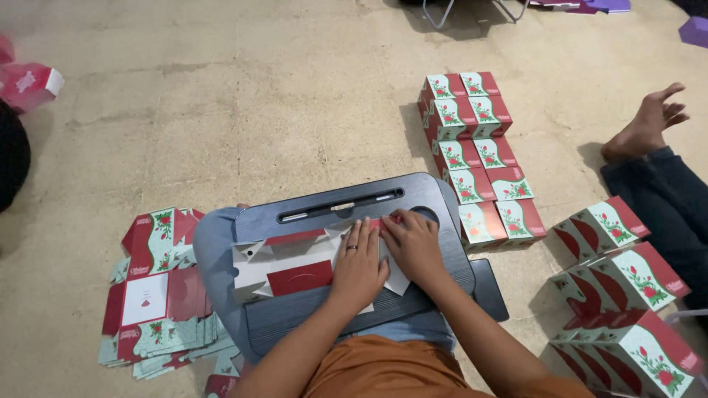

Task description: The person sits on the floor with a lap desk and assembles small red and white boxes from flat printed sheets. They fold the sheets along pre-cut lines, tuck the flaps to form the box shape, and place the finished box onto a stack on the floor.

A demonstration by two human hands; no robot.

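A flat, unfolded cardboard box blank (pixel 295 269), white inside with red panels, lies on a dark lap tray (pixel 346 203) across my legs. My left hand (pixel 359 267), with a ring on one finger, presses flat on the blank's right part. My right hand (pixel 414 245) lies beside it, fingers bent over the blank's right edge, pressing a flap down. Both hands touch each other and the card.
A pile of flat red-and-green box blanks (pixel 158 295) lies on the floor at my left. Rows of folded boxes (pixel 479 158) stand at the right of the tray, more folded boxes (pixel 627 295) at far right. Another person's bare foot (pixel 649 121) and dark trouser leg lie at right.
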